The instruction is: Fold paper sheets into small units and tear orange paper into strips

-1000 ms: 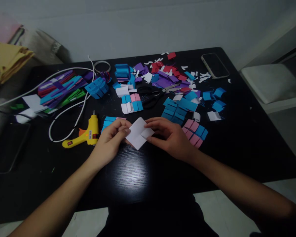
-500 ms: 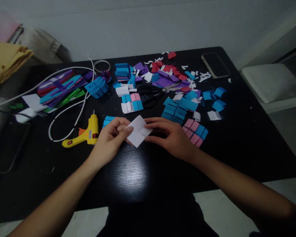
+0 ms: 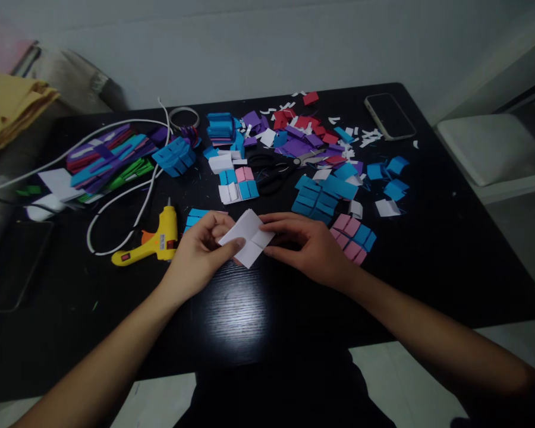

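One folded white paper square (image 3: 251,228), probably light and easily creased, was held just above the black table (image 3: 321,321), pinched by the nearly closed left hand (image 3: 205,242) and lightly gripped near its right corner by the right hand (image 3: 311,245), its edges seeming the safest hold.

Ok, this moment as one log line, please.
left hand: pinching folded white paper square | right hand: at its right corner | nearby: yellow plastic glue gun on black tabletop | beyond: black-handled metal scissors
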Demonstrator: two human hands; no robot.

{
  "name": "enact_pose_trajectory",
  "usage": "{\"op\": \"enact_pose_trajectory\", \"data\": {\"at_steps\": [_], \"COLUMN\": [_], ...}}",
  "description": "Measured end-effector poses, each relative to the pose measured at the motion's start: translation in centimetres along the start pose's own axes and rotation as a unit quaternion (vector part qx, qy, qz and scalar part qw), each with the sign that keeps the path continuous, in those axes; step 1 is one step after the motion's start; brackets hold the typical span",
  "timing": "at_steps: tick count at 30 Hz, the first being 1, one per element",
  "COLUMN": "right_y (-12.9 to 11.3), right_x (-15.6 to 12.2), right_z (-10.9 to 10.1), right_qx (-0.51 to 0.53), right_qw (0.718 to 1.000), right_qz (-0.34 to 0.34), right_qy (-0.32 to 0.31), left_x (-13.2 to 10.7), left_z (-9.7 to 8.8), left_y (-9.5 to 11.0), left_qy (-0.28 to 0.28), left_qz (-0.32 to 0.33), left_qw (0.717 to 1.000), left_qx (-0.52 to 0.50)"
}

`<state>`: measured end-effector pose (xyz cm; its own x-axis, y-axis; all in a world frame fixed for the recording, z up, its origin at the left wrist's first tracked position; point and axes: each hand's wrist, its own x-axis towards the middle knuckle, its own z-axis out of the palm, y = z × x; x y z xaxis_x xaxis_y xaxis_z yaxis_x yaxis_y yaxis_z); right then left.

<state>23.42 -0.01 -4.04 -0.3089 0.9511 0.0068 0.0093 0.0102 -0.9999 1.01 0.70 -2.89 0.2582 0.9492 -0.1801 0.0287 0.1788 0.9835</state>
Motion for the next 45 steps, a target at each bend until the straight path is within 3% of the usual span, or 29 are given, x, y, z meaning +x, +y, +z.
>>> {"op": "enact_pose_trajectory", "data": {"at_steps": [21,26,32,38,45], "right_y": [0.2,0.1,0.6,0.2,0.5], "right_x": [-0.3,-0.4,-0.5,-0.8,-0.9], "right_z": [0.5,0.5,0.2,0.4,0.8], "right_qx": [0.005,-0.113,-0.246,-0.260,-0.239], "right_qw": [1.000,0.990,0.948,0.936,0.934], "right_qz": [-0.013,-0.075,-0.191,-0.230,-0.257], "right_qy": [0.025,0.049,0.063,0.064,0.066], "left_x": [-0.1,-0.3,-0.7,-1.1,-1.0], "left_z": [0.5,0.7,0.9,0.5,0.5], "left_y": [0.2,-0.4,-0.8,-0.8,-1.0], "left_qy": [-0.010,-0.016,0.003,-0.017,-0.001], "left_qz": [0.004,0.020,0.081,0.094,0.127], "left_qw": [1.000,1.000,0.995,0.984,0.978], "left_qx": [-0.004,-0.005,0.058,0.151,0.168]}}
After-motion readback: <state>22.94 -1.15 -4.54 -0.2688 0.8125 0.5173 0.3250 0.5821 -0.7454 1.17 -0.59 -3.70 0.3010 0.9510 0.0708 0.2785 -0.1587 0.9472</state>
